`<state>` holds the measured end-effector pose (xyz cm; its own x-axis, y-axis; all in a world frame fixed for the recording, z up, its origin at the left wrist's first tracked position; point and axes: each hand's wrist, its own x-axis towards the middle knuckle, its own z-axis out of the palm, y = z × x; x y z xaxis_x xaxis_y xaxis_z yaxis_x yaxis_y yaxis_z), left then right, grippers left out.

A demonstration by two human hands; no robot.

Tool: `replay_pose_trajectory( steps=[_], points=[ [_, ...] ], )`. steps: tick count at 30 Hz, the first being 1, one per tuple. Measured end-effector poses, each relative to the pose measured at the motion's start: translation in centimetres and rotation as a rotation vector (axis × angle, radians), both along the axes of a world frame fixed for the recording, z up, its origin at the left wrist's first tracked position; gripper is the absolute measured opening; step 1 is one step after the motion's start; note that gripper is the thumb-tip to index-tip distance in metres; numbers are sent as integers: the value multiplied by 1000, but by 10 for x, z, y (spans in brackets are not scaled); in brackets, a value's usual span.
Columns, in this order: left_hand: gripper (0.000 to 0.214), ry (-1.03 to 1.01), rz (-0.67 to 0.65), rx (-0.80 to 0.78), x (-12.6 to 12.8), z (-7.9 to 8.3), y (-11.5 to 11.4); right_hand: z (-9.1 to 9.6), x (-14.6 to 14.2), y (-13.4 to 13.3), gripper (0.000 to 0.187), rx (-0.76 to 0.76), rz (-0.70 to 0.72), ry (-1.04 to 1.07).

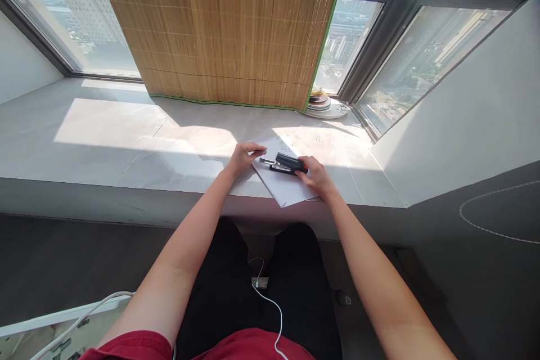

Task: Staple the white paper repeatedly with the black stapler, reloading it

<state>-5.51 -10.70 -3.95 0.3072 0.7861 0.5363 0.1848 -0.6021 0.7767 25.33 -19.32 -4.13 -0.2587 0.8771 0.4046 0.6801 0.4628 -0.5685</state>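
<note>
A black stapler [288, 164] lies over white paper sheets [289, 187] on the window sill. Its top is raised, and a silvery metal part sticks out towards the left. My right hand [314, 175] has its fingers closed round the stapler's right end. Just left of the stapler, my left hand [244, 157] is closed in a pinch over the paper's left edge. Something thin and dark shows at those fingertips, too small to name. Faint writing or print marks the upper part of the paper.
A bamboo blind [236, 34] with green edging hangs in front of the windows. Stacked round plates or discs [323, 106] stand at its lower right corner. The pale sill [139, 152] ends just before my knees. A white cable [276, 306] runs over my lap.
</note>
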Motion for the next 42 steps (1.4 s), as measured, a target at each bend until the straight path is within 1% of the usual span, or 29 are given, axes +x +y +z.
replay_pose_trajectory(
  steps=[9, 15, 19, 24, 30, 34, 38, 42],
  points=[
    [15, 62, -100, 49, 2, 8, -5, -1, 0, 1, 33, 4, 2, 11],
    [13, 40, -67, 109, 5, 12, -10, 0, 0, 1, 32, 12, 6, 13],
    [12, 16, -93, 150, 6, 12, -12, 0, 1, 1, 32, 8, -2, 12],
    [12, 53, -129, 149, 7, 14, -13, -1, 1, 2, 31, 19, 4, 10],
    [18, 89, -123, 115, 7, 14, -12, -1, 1, 1, 31, 19, -3, -4],
    [14, 84, -125, 127, 8, 12, -11, 0, 1, 1, 31, 13, -2, -3],
    [11, 73, -159, 155, 8, 10, -10, 1, 1, 1, 32, 9, 1, 0],
    [11, 76, -146, 131, 7, 10, -11, 0, 2, 1, 33, 4, -1, 0]
  ],
)
